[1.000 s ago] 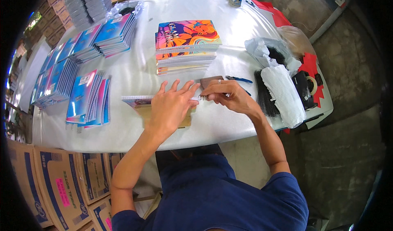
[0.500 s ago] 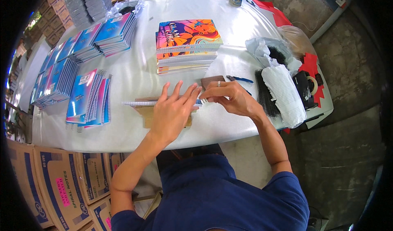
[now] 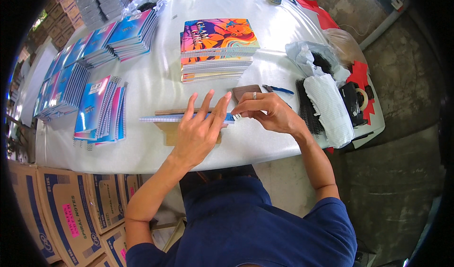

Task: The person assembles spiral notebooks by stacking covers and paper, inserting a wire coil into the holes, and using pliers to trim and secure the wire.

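Note:
A notebook [image 3: 161, 118] with its edge turned up rests in a brown stand [image 3: 171, 133] near the table's front. Across it lies my left hand [image 3: 199, 133], fingers spread and holding nothing, covering much of its right half. At the notebook's right end, my right hand [image 3: 273, 113] is closed in a pinch on a small spiral wire coil [image 3: 237, 116]. Most of that coil is hidden by the fingers. Just beyond the right hand are a brown block [image 3: 245, 92] and blue-handled cutting pliers [image 3: 280, 90].
Blue-pink spiral notebooks [image 3: 97, 101] are stacked on the left. Notebooks with a colourful illustrated cover [image 3: 220, 34] form a pile at the back middle. Dark wire coils [image 3: 305, 106], a white wrapped bundle [image 3: 328, 111] and a tape roll [image 3: 362, 99] lie right. Cartons [image 3: 71, 210] stand below left.
My right hand still pinches the coil at the notebook's end, having shifted only slightly. My left hand's fingers have lifted and spread a little. The whole view has tilted slightly.

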Motion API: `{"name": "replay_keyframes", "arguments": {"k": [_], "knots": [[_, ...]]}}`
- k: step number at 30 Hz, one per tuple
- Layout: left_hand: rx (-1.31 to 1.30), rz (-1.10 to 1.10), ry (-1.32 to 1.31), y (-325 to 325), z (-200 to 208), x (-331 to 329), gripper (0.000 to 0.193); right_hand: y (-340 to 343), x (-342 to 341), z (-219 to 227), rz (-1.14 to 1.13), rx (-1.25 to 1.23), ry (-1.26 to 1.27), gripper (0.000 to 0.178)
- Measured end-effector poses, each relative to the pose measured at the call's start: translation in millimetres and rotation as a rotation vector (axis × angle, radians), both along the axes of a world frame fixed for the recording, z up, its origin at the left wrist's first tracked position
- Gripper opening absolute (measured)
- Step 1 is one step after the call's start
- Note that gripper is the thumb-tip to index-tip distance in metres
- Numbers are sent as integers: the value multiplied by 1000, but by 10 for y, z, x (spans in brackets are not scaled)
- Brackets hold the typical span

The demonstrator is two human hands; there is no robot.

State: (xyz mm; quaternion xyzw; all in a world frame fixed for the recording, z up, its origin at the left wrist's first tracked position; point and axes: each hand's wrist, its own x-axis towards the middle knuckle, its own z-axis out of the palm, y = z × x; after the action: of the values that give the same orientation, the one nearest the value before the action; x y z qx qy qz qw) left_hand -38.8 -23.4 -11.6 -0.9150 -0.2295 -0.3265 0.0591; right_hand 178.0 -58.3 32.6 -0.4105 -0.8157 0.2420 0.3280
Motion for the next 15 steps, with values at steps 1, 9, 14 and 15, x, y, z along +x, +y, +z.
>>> {"name": "replay_keyframes", "arguments": {"k": [1,9,14,15], "knots": [[0,-5,-4,4,-2,-2,76,1,-6,1,2,-2,-3,20],[-5,-34,-28,12,-22,-10,69,55,-17,30,50,32,-99,28],[-51,-19,-3,25,59,-20,72,24,23,142,49,-116,-153,18],[-78,-15,-11,40,105,7,74,15,32,135,33,-145,-142,17]]}}
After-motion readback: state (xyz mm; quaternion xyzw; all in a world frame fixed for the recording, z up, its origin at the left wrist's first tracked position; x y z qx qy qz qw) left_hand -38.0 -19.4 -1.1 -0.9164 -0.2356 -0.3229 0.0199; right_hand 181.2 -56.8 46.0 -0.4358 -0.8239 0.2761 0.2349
